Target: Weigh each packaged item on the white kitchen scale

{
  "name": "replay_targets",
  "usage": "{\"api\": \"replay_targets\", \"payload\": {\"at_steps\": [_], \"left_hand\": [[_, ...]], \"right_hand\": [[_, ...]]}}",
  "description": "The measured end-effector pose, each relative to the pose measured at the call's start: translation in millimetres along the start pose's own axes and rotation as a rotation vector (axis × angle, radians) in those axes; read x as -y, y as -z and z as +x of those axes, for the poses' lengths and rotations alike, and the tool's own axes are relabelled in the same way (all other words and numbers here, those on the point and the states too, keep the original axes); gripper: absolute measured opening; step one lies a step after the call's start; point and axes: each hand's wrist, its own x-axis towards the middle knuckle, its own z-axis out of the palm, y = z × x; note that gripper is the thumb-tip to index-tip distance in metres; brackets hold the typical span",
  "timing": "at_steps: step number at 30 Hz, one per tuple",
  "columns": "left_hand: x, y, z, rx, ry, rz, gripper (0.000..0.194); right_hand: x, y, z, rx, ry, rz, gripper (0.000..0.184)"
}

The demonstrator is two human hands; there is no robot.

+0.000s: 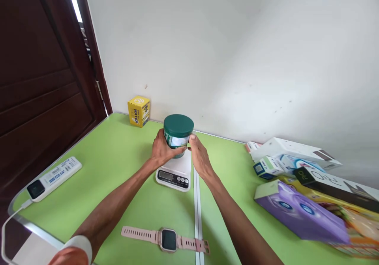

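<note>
A round green-lidded jar (179, 126) with a printed label is upright at the back of a small white digital kitchen scale (181, 165). I cannot tell whether its base rests on the scale or hangs just above it. My left hand (163, 148) is wrapped around the jar's left side, thumb across the lower front. On the opposite side, my right hand (200, 153) grips the jar near its rim, the thumb pointing up. The scale's display (166, 175) looks dark, with buttons beside it. Nearer to me lies a pink-strapped smartwatch (169, 239), stretched flat.
A yellow box (139, 111) stands at the back left by the wall. On the left lies a white power strip (55, 178) with a cable. Several product boxes, including a purple box (300, 209), are piled on the right. The green table (118, 202) has a white seam.
</note>
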Motion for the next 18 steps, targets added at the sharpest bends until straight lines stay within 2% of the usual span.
{"api": "replay_targets", "payload": {"at_steps": [4,11,15,16,18], "left_hand": [[9.1,-8.6,-21.3,0.06,0.004,0.009,0.081],[19.3,-13.8,-21.5,0.099,-0.057,-0.02,0.09],[39.5,-9.0,-28.1,0.131,-0.11,-0.168,0.12],[47.6,-8.1,-30.5,0.124,-0.089,-0.239,0.119],[65.6,-8.6,-34.0,0.073,0.015,-0.393,0.106]], "right_hand": [[-8.2,5.4,-26.3,-0.043,-0.042,0.005,0.099],[-24.0,4.6,-36.0,-0.063,-0.015,0.045,0.094],[-53.6,1.0,-47.4,-0.272,-0.123,0.093,0.105],[-62.7,-1.3,-51.2,-0.321,-0.158,0.129,0.106],[-78.9,-7.8,-58.4,-0.355,-0.216,0.237,0.104]]}}
